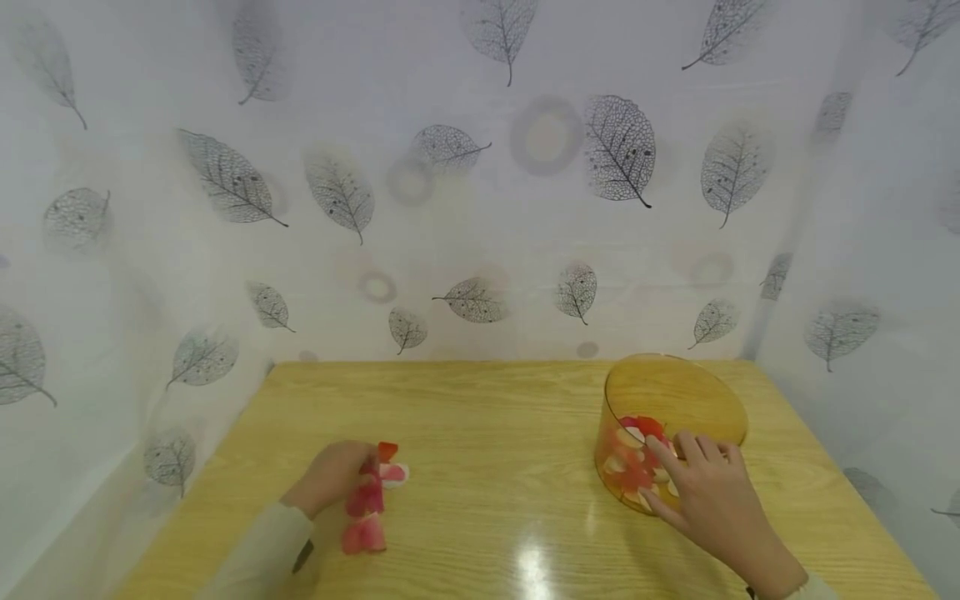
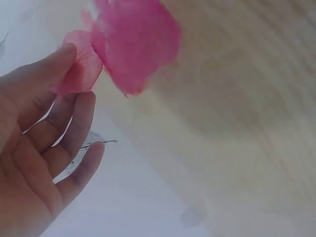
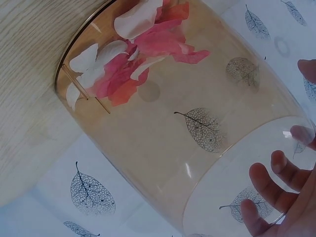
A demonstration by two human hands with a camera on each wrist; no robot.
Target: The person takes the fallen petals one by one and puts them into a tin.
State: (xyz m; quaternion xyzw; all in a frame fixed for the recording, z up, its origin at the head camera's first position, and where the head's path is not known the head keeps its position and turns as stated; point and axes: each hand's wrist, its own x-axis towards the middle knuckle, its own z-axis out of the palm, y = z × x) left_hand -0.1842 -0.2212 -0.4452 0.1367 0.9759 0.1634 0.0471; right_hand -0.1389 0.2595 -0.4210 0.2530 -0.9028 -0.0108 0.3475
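Note:
My left hand pinches a pink artificial petal between thumb and forefinger, as the left wrist view shows. Just beyond it is a magenta petal. In the head view several petals line up beside this hand, among them a red one, a pink-and-white one and a pink one. On the right stands a see-through amber container with red, pink and white petals at its bottom. My right hand holds its near rim, fingers bent over the opening and thumb outside.
The wooden table is bounded at the back and sides by a pale leaf-patterned sheet. A bright reflection lies on the tabletop near its front. The container's open top faces up.

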